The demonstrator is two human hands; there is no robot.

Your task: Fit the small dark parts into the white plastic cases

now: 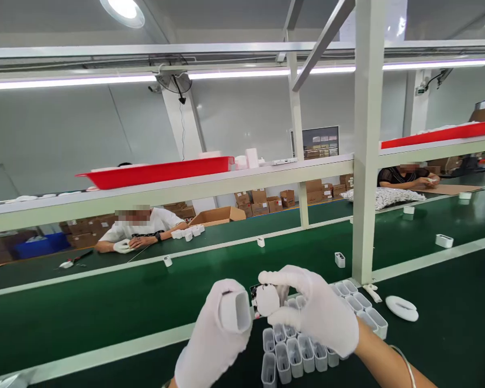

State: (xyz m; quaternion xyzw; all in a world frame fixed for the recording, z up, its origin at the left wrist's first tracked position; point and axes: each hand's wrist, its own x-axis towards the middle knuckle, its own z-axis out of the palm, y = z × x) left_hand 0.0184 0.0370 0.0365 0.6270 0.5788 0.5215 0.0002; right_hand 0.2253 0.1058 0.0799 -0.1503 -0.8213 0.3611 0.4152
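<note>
My left hand (216, 337), in a white glove, is wrapped round a white plastic housing (235, 311) whose open end faces right. My gloved right hand (317, 307) pinches a small part with a round white face and a dark edge (267, 299) between thumb and fingers. That part is held just right of the housing's opening, with a narrow gap between them. Beneath and behind my right hand stand rows of white open-topped housings (295, 355), partly hidden by the hand.
A green conveyor belt (105, 312) runs across, carrying scattered white housings (339, 260). A white post (366, 161) rises at right, near a white oval ring (402, 308). Overhead, a shelf (210, 180) bears a red tray (161, 171). Two people (157, 223) work beyond the belt.
</note>
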